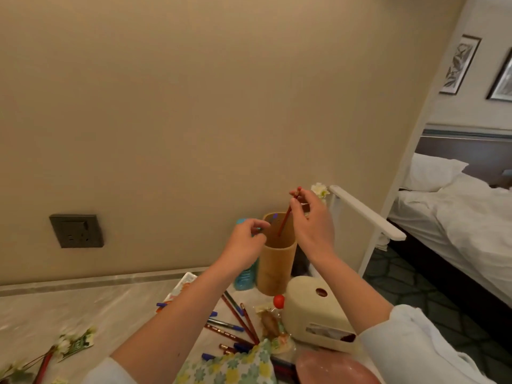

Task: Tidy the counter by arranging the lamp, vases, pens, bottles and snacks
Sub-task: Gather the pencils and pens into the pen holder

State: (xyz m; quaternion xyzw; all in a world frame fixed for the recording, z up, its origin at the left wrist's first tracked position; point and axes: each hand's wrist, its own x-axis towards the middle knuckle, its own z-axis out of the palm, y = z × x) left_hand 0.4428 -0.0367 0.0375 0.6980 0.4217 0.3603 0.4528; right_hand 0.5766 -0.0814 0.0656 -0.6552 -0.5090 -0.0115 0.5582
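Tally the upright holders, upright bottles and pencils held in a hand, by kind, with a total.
Tan bamboo cylinder holder: 1
Blue plastic bottle: 1
Thin red pencil, held in the right hand: 1
Total: 3

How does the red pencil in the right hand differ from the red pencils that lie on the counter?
The thin red pencil is nearly upright, its lower end inside the tan cylindrical holder; the dark red pencils lie flat on the pale counter. The right hand pinches the first near its top; no hand touches the others. All are slim and reddish.
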